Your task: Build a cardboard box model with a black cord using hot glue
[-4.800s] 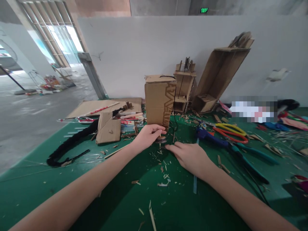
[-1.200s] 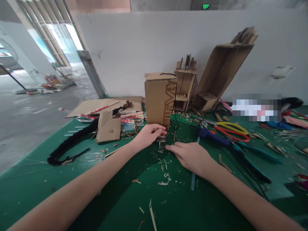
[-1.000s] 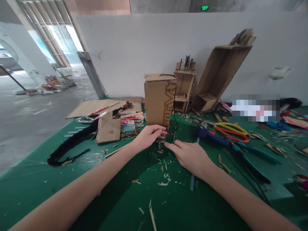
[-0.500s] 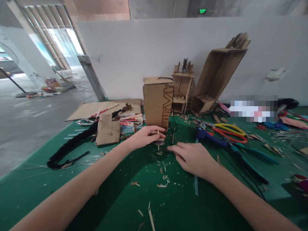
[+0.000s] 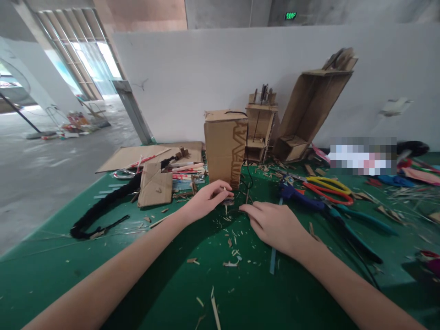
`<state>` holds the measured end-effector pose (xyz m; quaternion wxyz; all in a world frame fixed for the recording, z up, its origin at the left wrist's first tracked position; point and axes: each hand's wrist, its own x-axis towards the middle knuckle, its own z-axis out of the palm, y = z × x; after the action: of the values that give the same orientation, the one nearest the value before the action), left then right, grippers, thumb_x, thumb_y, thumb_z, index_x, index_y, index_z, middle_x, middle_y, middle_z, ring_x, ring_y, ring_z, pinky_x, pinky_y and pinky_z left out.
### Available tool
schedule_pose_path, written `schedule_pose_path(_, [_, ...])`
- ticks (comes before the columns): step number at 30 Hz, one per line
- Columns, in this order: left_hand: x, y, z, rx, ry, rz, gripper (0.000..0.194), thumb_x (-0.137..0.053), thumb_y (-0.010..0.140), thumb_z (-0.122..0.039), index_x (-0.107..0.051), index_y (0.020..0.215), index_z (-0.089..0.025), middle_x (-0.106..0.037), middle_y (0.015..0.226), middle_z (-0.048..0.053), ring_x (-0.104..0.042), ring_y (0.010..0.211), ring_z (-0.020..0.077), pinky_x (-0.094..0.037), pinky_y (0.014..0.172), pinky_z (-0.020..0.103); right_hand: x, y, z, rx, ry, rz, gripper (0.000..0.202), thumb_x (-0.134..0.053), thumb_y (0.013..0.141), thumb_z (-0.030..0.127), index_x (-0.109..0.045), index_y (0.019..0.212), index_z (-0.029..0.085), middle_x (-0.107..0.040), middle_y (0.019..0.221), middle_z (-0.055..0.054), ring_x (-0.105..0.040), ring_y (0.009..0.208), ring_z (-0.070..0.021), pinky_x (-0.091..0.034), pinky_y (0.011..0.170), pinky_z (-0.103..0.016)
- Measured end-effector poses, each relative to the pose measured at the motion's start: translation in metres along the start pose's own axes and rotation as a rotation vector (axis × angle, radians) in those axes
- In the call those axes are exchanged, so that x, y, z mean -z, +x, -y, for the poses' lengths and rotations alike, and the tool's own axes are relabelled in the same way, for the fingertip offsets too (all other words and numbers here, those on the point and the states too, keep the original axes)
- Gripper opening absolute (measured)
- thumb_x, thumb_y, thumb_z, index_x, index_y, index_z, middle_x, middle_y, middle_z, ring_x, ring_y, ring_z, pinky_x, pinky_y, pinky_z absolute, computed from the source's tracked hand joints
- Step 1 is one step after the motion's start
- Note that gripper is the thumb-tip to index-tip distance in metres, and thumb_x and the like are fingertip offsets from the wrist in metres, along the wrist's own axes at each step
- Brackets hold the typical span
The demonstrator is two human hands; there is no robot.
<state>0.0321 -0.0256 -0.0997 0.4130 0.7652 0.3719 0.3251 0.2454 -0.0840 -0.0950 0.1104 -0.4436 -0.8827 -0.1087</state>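
Observation:
In front of an upright cardboard box (image 5: 222, 151), my left hand (image 5: 208, 200) is closed on a small brown piece (image 5: 228, 200) with a thin wooden stick (image 5: 226, 208) poking out above and below it. To the right, my right hand (image 5: 271, 224) is low over the table, thumb and forefinger pinched together. A thin dark strand seems to run from those fingertips toward the small piece; what they hold is too fine to make out. A black cord (image 5: 248, 167) hangs from the box top down its right side and curls on the table near my right fingers.
Pliers with teal handles (image 5: 354, 233) and scissors with red and yellow handles (image 5: 328, 190) lie right. Cardboard frames (image 5: 302, 110) lean at the back wall. A cardboard piece (image 5: 155, 190) and a black fuzzy strip (image 5: 103, 204) lie left. Wood shavings litter the green table (image 5: 165, 284).
Both hands stay nearly in place; my left hand and the small piece shift slightly. The blue strip under my right hand has moved a little to the left.

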Motion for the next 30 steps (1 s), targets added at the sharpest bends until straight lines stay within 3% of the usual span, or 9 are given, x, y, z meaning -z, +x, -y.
schedule_pose_path(4, [-0.004, -0.005, -0.002, -0.099, 0.228, -0.045, 0.03, -0.038, 0.092, -0.037, -0.063, 0.094, -0.02, -0.062, 0.11, 0.007, -0.054, 0.11, 0.0185, -0.039, 0.098, 0.032, -0.001, -0.001, 0.002, -0.013, -0.009, -0.05, 0.023, -0.043, 0.088, 0.021, -0.059, 0.104, 0.021, -0.063, 0.083, -0.004, -0.054, 0.082, -0.0194, -0.034, 0.063, -0.03])
schedule_pose_path(7, [-0.005, -0.01, -0.006, -0.167, 0.335, 0.0, 0.028, -0.05, 0.085, -0.038, -0.063, 0.104, -0.021, -0.057, 0.116, 0.009, -0.05, 0.113, 0.0203, -0.036, 0.101, 0.034, -0.004, 0.001, 0.005, -0.047, 0.045, -0.094, 0.021, -0.046, 0.088, 0.025, -0.057, 0.104, 0.018, -0.063, 0.096, -0.007, -0.053, 0.09, -0.0224, -0.037, 0.07, -0.034])
schedule_pose_path(10, [-0.006, -0.015, -0.009, -0.179, 0.39, 0.067, 0.039, -0.063, 0.076, -0.032, -0.057, 0.114, -0.023, -0.059, 0.112, 0.007, -0.054, 0.107, 0.0216, -0.041, 0.096, 0.035, -0.008, 0.006, 0.007, -0.084, 0.152, -0.13, 0.026, -0.047, 0.088, 0.025, -0.052, 0.111, 0.015, -0.063, 0.105, -0.009, -0.054, 0.094, -0.0231, -0.039, 0.075, -0.036])
schedule_pose_path(13, [-0.008, -0.019, -0.009, -0.14, 0.405, 0.057, 0.043, -0.063, 0.075, -0.027, -0.052, 0.117, -0.024, -0.061, 0.115, 0.006, -0.056, 0.105, 0.0218, -0.042, 0.093, 0.036, -0.011, 0.011, 0.009, -0.1, 0.196, -0.13, 0.02, -0.045, 0.088, 0.022, -0.052, 0.107, 0.016, -0.065, 0.096, -0.008, -0.057, 0.089, -0.0217, -0.039, 0.075, -0.035])
schedule_pose_path(19, [-0.016, -0.023, -0.009, -0.076, 0.342, 0.013, 0.086, -0.073, 0.065, -0.036, -0.025, 0.135, -0.023, -0.056, 0.123, 0.011, -0.054, 0.113, 0.0263, -0.042, 0.095, 0.04, -0.012, 0.012, 0.008, -0.071, 0.205, -0.211, 0.014, -0.048, 0.087, 0.02, -0.055, 0.099, 0.016, -0.066, 0.093, -0.007, -0.058, 0.087, -0.0207, -0.039, 0.075, -0.034])
schedule_pose_path(25, [-0.022, -0.022, -0.005, -0.177, 0.538, -0.081, 0.064, -0.059, 0.076, -0.029, -0.031, 0.133, -0.02, -0.054, 0.126, 0.011, -0.053, 0.114, 0.0241, -0.044, 0.095, 0.039, -0.018, 0.012, 0.007, -0.114, 0.253, -0.308, 0.016, -0.049, 0.083, 0.019, -0.055, 0.098, 0.015, -0.065, 0.093, -0.009, -0.059, 0.084, -0.0224, -0.044, 0.073, -0.036])
schedule_pose_path(30, [-0.024, -0.022, -0.004, -0.221, 0.617, -0.093, 0.063, -0.053, 0.077, -0.024, -0.031, 0.135, -0.018, -0.054, 0.126, 0.011, -0.055, 0.111, 0.0233, -0.047, 0.094, 0.037, -0.017, 0.011, 0.01, -0.047, 0.261, -0.33, 0.027, -0.043, 0.086, 0.015, -0.052, 0.111, 0.012, -0.065, 0.102, -0.013, -0.06, 0.089, -0.0234, -0.047, 0.077, -0.039])
